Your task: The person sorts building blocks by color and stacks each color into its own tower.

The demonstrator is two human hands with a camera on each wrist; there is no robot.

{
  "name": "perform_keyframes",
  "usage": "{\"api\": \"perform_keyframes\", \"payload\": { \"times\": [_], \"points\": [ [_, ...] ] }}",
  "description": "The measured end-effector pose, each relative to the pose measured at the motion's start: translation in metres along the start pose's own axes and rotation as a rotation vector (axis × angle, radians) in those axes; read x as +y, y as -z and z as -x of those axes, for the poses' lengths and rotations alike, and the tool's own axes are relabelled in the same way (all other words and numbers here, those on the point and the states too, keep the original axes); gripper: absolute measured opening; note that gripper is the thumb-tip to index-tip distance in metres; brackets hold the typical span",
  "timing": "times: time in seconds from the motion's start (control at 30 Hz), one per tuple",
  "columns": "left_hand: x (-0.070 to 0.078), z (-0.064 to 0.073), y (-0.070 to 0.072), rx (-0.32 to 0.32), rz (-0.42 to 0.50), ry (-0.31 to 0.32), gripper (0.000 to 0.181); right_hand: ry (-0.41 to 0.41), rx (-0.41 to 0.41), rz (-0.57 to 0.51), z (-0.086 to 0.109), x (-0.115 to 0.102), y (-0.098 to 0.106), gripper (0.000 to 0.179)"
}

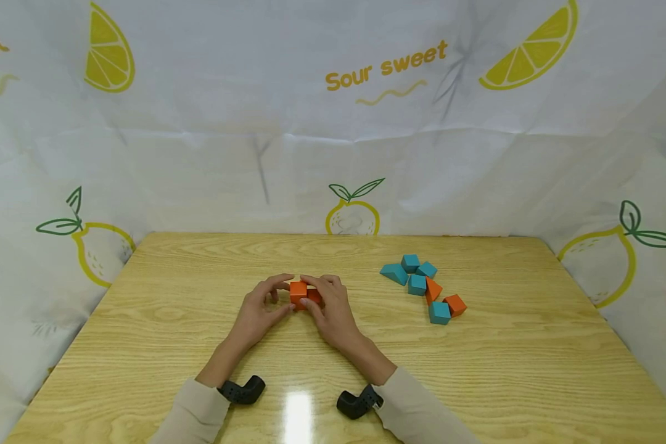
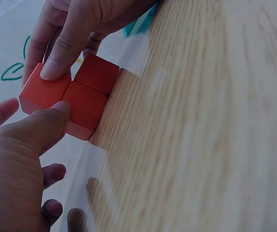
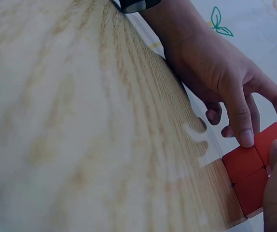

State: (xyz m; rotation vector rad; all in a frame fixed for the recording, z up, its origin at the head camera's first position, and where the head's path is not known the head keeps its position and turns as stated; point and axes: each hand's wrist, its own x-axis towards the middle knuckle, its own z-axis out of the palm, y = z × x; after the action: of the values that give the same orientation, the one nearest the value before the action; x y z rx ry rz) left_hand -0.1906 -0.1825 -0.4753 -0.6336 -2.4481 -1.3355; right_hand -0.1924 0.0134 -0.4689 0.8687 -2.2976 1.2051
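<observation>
The right hand (image 1: 333,310) is pinching the upper orange cube (image 2: 38,92), the left hand (image 1: 257,313) is gripping a lower cube (image 2: 87,108); three are standing together, other blocks (image 1: 417,285) are lying unused.

From the head, the tabletop (image 1: 505,382) is viewed forward and down, at some distance. From each wrist, the orange blocks (image 2: 85,106) are seen closely and low, in a tilted frame, facing across toward the opposite fingers (image 2: 37,46). These blocks are shared by both wrist views, though in the right one they are partly hidden, so their full extent cannot be surely judged there.
</observation>
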Motion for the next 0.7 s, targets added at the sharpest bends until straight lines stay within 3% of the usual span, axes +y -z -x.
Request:
{"api": "perform_keyframes", "payload": {
  "times": [0.3, 0.7],
  "points": [
    [0.0023, 0.0009, 0.0009, -0.005, 0.000, 0.005, 0.047, -0.074, -0.029, -0.034, 0.0000, 0.0016, 0.0001, 0.043],
    [0.0035, 0.0007, 0.0013, -0.011, -0.012, -0.003, 0.046, -0.056, -0.016, -0.028, -0.0005, 0.0014, 0.0003, 0.044]
  ]
}}
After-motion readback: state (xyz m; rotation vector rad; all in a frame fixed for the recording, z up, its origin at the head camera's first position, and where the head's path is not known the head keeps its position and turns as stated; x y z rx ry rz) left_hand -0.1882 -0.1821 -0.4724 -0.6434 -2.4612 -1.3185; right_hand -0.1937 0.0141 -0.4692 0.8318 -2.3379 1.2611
